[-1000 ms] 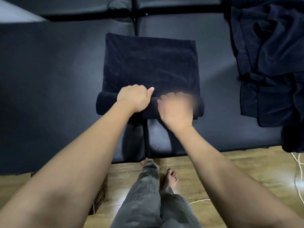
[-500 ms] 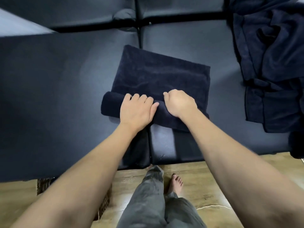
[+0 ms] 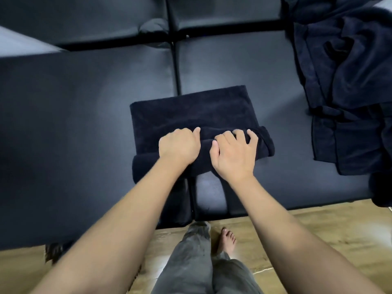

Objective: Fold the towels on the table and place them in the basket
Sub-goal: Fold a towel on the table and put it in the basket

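A dark navy towel (image 3: 191,111) lies on the black padded table (image 3: 84,115), its near part rolled into a thick tube running left to right. My left hand (image 3: 179,145) grips the roll near its middle, fingers curled over the top. Beside it, my right hand (image 3: 234,150) holds the roll's right half with fingers curved over it. The flat, unrolled part of the towel stretches away beyond my hands. A dark wicker basket (image 3: 54,250) peeks out under the table's near edge at lower left, mostly hidden by my left arm.
A heap of several loose navy towels (image 3: 347,81) covers the table's right side. Seams (image 3: 176,66) split the table into padded panels. Below the near edge are a wooden floor (image 3: 318,230), my trousered legs and a bare foot.
The roll has grown and moved farther up the towel, leaving a shorter flat part. My left hand has curled from flat fingers into a grip, and the roll's tilt has reversed.
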{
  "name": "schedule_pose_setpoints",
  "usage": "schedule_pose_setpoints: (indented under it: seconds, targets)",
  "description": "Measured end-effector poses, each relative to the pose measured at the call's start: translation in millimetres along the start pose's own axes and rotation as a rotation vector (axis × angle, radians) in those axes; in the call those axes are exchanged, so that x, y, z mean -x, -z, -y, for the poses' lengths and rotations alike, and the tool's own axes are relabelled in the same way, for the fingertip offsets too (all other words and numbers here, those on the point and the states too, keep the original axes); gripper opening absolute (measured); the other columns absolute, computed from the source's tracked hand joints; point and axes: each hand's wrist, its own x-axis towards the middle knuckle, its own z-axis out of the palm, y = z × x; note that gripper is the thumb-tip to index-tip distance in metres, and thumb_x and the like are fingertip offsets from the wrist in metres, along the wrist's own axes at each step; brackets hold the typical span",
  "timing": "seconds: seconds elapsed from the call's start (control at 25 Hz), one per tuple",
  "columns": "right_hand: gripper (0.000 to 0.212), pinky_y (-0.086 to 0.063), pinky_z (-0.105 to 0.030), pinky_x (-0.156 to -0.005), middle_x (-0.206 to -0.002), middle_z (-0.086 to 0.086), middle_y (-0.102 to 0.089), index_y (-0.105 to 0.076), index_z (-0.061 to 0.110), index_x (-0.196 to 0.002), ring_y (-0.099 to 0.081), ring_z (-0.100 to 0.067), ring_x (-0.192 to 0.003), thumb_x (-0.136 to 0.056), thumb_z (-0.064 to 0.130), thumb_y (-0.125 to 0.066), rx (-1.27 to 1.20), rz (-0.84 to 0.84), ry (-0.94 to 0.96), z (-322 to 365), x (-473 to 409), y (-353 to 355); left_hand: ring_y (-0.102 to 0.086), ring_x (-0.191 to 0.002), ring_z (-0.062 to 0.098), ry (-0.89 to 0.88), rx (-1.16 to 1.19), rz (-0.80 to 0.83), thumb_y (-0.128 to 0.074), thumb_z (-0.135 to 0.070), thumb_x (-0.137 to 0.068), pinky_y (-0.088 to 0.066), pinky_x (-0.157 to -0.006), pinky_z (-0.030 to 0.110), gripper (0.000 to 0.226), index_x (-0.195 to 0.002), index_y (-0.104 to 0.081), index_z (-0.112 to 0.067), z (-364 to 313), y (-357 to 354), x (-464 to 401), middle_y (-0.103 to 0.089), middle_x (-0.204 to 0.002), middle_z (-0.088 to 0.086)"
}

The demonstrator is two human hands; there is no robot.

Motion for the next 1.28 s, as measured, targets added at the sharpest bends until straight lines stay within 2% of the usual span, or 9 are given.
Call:
schedule_pose_setpoints:
  seconds: [0.12,0.28,0.48,0.64,0.8,0.92,1.04,1.16,1.28]
  targets:
    - [0.04,-0.039,-0.051,-0.093,-0.074,-0.002,-0.064,-0.063,0.014,-0.073,-0.057,-0.03,-0.083,-0.099,0.032,-0.039,0.031,0.098,-0.022,9,-26,9,-0.057,-0.082,0.027,-0.132,-0.076,-0.416,-0.035,-0.039,-0.103,-0.038,-0.07,0.04,0.038,-0.094,-0.064,-0.017,2,-19,38,-0.066,-0.094,0.002]
    - [0.046,-0.034,-0.049,-0.086,-0.063,0.0,-0.056,-0.049,0.017,-0.062,-0.043,-0.025,-0.078,-0.101,0.031,-0.029,0.128,0.354,0.016,20,-56,20,-0.056,-0.113,0.031,-0.164,-0.09,-0.387,-0.039,-0.047,-0.101,-0.039,-0.1,0.047,0.053,-0.139,-0.055,-0.013,8,-47,55,-0.06,-0.134,0.005]
    - [0.044,-0.03,-0.046,-0.089,-0.07,0.001,-0.053,-0.043,0.022,-0.062,-0.045,-0.024,-0.08,-0.102,0.032,-0.028,0.119,0.635,0.017,23,-83,27,-0.058,-0.079,0.03,-0.09,-0.16,-0.388,-0.029,-0.052,-0.104,-0.038,-0.076,0.044,0.054,-0.111,-0.068,-0.016,16,-33,33,-0.069,-0.097,0.004]
    - [0.041,-0.032,-0.043,-0.08,-0.082,-0.003,-0.065,-0.051,0.016,-0.073,-0.048,-0.027,-0.076,-0.104,0.035,-0.032,0.066,0.407,-0.003,22,-75,20,-0.055,-0.06,0.031,-0.141,-0.181,-0.322,-0.021,-0.041,-0.105,-0.037,-0.068,0.04,0.052,-0.071,-0.053,-0.019,17,-7,5,-0.067,-0.069,0.005]
    - [0.043,-0.035,-0.049,-0.106,-0.123,-0.007,-0.067,-0.067,0.013,-0.121,-0.058,-0.036,-0.118,-0.104,0.039,-0.039,0.015,0.148,0.032,20,-20,8,-0.065,-0.096,0.034,-0.157,-0.116,-0.015,-0.018,-0.044,-0.107,-0.038,-0.076,0.04,0.057,-0.098,-0.068,-0.018,18,18,-35,-0.072,-0.105,0.009]
    - [0.044,-0.038,-0.048,-0.098,-0.115,-0.004,-0.07,-0.068,0.015,-0.122,-0.061,-0.034,-0.106,-0.105,0.04,-0.036,0.038,0.114,0.071,17,-24,1,-0.063,-0.102,0.034,-0.122,-0.06,0.084,-0.018,-0.045,-0.107,-0.041,-0.082,0.04,0.058,-0.106,-0.069,-0.016,17,24,-45,-0.07,-0.111,0.01]
    - [0.046,-0.036,-0.046,-0.075,-0.077,-0.004,-0.066,-0.069,0.015,-0.085,-0.054,-0.031,-0.076,-0.105,0.037,-0.035,0.07,0.096,0.11,11,-56,1,-0.061,-0.081,0.029,-0.133,0.01,-0.223,-0.025,-0.039,-0.107,-0.038,-0.072,0.038,0.047,-0.083,-0.059,-0.019,19,11,-21,-0.069,-0.093,0.004]
    - [0.052,-0.032,-0.044,-0.075,-0.068,-0.004,-0.067,-0.063,0.015,-0.072,-0.051,-0.03,-0.071,-0.107,0.036,-0.03,0.087,0.267,0.085,21,-88,6,-0.061,-0.107,0.027,-0.147,0.015,-0.504,-0.043,-0.037,-0.102,-0.042,-0.095,0.043,0.036,-0.115,-0.067,-0.014,19,-21,17,-0.066,-0.117,0.003]
    - [0.059,-0.029,-0.044,-0.079,-0.076,-0.004,-0.07,-0.063,0.018,-0.077,-0.046,-0.028,-0.073,-0.106,0.037,-0.015,0.099,0.396,0.075,24,-109,4,-0.061,-0.109,0.029,-0.143,-0.045,-0.473,-0.039,-0.042,-0.104,-0.041,-0.1,0.045,0.046,-0.131,-0.062,-0.013,19,-30,10,-0.066,-0.124,0.004]
